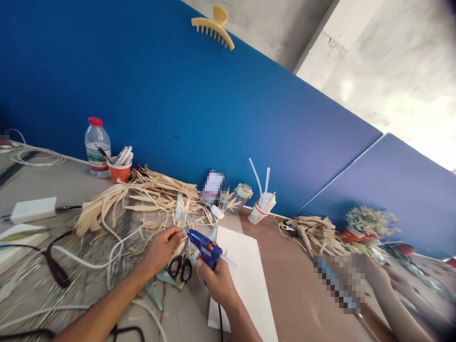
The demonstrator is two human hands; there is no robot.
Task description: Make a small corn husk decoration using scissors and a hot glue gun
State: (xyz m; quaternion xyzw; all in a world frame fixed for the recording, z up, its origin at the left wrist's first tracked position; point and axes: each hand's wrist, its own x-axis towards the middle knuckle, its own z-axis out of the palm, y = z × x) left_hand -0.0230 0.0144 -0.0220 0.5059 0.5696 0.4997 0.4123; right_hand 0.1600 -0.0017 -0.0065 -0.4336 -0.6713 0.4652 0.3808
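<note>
My right hand is wrapped round the handle of a blue glue gun, a clear glue stick jutting from its rear. The gun's nozzle points left, at the fingertips of my left hand. Those fingers are pinched together on a thin stem, with a small pale husk flower just above them. Black-handled scissors lie between my hands. Behind and left of them spread dried husk strips. A white sheet lies under my right forearm.
White cables and thin wires cover the left. Along the blue partition stand a bottle, an orange cup, a phone, a jar and a white cup. Another person's hands are at right.
</note>
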